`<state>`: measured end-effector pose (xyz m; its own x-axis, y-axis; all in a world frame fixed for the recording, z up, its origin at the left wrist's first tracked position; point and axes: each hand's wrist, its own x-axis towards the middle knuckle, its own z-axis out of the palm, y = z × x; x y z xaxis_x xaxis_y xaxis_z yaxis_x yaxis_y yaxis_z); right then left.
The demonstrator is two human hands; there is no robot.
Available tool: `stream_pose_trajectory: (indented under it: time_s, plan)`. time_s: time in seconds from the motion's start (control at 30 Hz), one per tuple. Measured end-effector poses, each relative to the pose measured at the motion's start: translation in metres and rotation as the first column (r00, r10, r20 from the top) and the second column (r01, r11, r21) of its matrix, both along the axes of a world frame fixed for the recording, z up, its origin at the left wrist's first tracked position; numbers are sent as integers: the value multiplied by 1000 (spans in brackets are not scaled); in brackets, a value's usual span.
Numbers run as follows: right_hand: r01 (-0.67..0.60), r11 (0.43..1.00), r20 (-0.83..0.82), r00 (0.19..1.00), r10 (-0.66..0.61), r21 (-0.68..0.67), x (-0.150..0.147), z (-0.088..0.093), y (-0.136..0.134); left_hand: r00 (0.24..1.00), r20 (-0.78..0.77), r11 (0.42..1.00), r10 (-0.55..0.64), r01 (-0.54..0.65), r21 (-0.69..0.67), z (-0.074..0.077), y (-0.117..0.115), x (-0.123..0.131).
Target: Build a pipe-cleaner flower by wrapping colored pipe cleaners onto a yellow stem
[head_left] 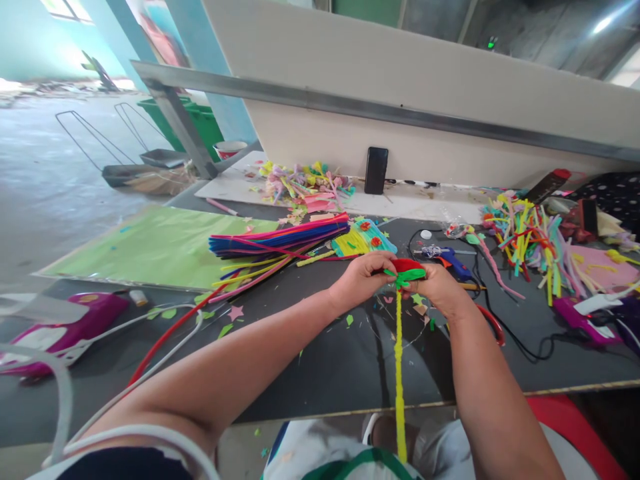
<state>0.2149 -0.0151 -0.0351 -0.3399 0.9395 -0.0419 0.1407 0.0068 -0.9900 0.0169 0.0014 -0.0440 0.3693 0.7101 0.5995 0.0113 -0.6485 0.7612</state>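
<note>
- Between my two hands, just above the near edge of the dark surface (325, 360), sits the flower head (407, 268), a red tuft with green leaves of fuzzy wire.
- My left hand (357, 280) is closed on it from the left, with the fingers (380, 263) curled over its top. My right hand (440, 290) pinches it from the right. Gripped from both sides like this, I judge, the head cannot turn or slip.
- Below my fingers the yellow stem (399, 373) hangs straight down from the head, past the surface edge toward my lap. Nothing touches it along its length, so its own weight seems to hold it straight.
- Just beyond my right fingers lies the blue glue gun (450, 260), its cord trailing off to the right. It looks close enough to pick up without stretching.
- Beyond and to the left of my left fingers lies a bundle of long wires (280, 241), laid side by side. It lies well apart from the heap of cut pieces (525, 243) far to the right.
- Farther left a green sheet (150, 247) lies flat.
- Well beyond my fingers a phone (376, 170) leans upright against the back board.
</note>
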Motion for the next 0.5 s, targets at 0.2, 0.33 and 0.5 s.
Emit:
stream_pose_trajectory:
  time_s: [0.2, 0.33, 0.5]
  plan:
    - [50, 998, 3, 999, -49, -33, -5, 3, -2, 999, -26, 999, 34, -33, 32, 0, -1, 0]
    - [56, 998, 25, 998, -55, -40, -6, 1, -2, 997, -51, 997, 51, -48, 65, 1, -2, 0]
    - [64, 997, 55, 997, -62, -31, -7, 0, -2, 997, -63, 996, 52, -47, 76, 0, -2, 0]
